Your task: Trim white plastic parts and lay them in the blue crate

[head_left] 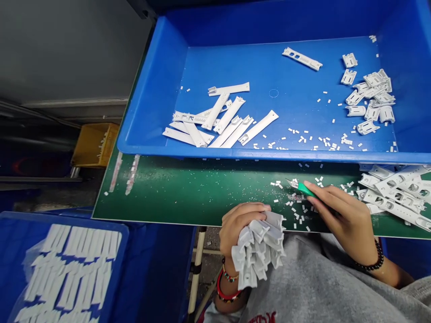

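Observation:
My left hand (235,224) is wrapped round a bundle of white plastic parts (259,249) at the table's front edge, their ends facing the camera. To its right, my right hand (346,220) pinches a small knife with a green handle (305,189), its thin blade pointing left over the green table (188,193). Small white chips (296,211) lie scattered under and around the blade. A pile of long white parts with oval holes (397,193) sits on the table just beyond my right hand.
A large blue tray (269,154) across the back holds long white strips (229,114), short curved pieces (375,92) and loose chips. At lower left, a blue bin (124,237) contains rows of white strips (84,251). A yellow bin (89,146) stands farther back.

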`<state>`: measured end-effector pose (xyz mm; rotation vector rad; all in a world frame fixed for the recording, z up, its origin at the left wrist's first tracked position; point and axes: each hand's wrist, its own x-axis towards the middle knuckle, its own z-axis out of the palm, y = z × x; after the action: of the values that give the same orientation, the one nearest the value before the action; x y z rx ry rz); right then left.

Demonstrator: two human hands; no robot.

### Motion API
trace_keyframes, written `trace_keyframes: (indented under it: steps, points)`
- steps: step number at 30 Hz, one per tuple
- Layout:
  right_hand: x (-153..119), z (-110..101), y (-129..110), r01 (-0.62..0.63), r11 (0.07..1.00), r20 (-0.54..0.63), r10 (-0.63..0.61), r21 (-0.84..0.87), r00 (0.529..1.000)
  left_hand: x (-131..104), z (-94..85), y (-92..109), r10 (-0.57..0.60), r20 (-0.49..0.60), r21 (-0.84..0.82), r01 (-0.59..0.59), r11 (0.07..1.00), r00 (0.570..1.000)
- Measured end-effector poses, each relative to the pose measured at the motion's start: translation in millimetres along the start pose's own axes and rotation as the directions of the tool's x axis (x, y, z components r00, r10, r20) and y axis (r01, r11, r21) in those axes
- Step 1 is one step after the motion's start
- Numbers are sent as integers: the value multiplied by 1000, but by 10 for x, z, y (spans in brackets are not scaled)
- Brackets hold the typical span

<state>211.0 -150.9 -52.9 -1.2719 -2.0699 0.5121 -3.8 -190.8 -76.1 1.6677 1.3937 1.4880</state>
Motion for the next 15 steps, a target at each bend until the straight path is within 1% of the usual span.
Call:
trace_keyframes:
  steps: [2, 5, 8, 10, 12, 15]
  points:
    - [3, 12, -6, -10, 997, 26, 8, 73, 1000, 2, 5, -7, 11, -9, 14, -11, 1000, 1000]
    - [17, 2, -84, -6, 980, 72, -8, 197, 997, 13, 4, -32, 39, -13, 29, -38, 999, 999]
    - [62, -17, -185, -11, 969, 76, -8, 247, 997, 16, -1, -42, 51, -9, 48, -51, 998, 999]
    - [108, -22, -240, 29, 973, 95, -52, 228, 994, 13, 0, -34, 40, -5, 62, -39, 997, 999]
    - [152, -18, -282, 87, 983, 122, -108, 163, 987, 6, 7, -23, 23, -6, 66, -23, 998, 1000]
    - [193, 7, -319, 129, 989, 127, -137, 73, 982, -6, 15, -27, 26, -12, 73, -25, 997, 1000]
